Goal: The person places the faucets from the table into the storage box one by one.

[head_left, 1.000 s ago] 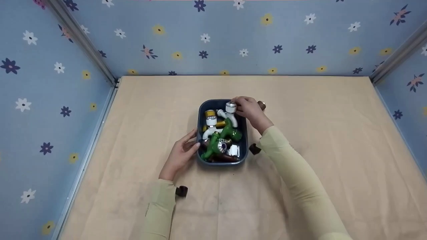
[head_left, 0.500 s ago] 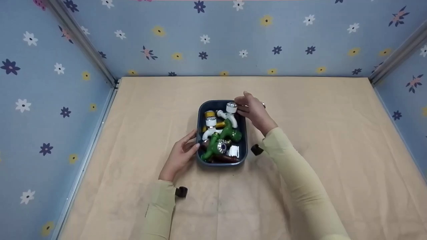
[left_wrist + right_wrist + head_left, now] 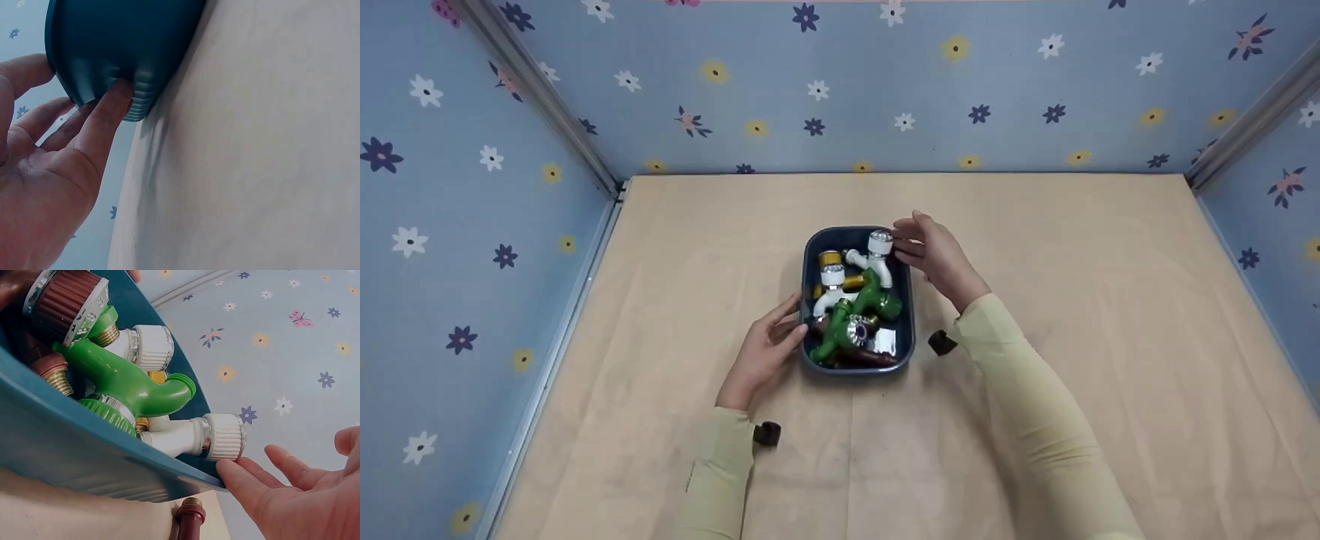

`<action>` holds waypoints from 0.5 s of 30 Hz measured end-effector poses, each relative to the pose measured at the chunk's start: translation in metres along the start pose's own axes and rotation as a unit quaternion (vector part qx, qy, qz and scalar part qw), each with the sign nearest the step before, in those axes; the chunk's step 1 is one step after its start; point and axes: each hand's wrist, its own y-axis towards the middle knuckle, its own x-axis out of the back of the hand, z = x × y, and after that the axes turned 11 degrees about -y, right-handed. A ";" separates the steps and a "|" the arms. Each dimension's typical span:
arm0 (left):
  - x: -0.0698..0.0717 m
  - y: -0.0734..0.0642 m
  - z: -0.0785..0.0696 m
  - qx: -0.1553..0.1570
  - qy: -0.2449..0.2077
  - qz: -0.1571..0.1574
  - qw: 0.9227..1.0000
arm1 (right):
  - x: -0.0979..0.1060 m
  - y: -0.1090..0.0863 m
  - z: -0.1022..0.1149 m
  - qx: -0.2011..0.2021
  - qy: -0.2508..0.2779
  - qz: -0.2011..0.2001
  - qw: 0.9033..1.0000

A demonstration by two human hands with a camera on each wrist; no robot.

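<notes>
A dark blue plastic bin holds a pile of plastic faucets. At its far right corner a white faucet leans with its ribbed handle up by the rim. My right hand is beside that corner, fingers loosely extended, fingertips right at the rim and the handle. On the bin's left side my left hand rests its fingertips and thumb against the outer wall, fingers fairly straight. Other faucets in the pile are green, white, yellow and dark brown.
A dark brown faucet lies on the table just outside the bin, hidden behind my right hand in the head view. Beige cloth covers the table. Flowered blue panels enclose it at the back and sides.
My right hand has come off the white faucet's handle, spread its fingers and shifted slightly right and nearer. The left hand and the bin stay put.
</notes>
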 end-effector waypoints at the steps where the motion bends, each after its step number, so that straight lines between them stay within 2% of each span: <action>1: 0.000 0.000 0.000 0.002 0.000 -0.002 1.000 | 0.001 0.000 -0.001 -0.001 0.003 -0.001 1.000; 8: -0.001 0.000 -0.004 0.004 -0.001 0.001 1.000 | 0.005 -0.002 -0.003 0.000 0.026 -0.004 1.000; 15: -0.008 -0.006 -0.026 0.008 0.003 0.012 1.000 | 0.011 -0.008 -0.006 0.010 0.045 0.005 0.999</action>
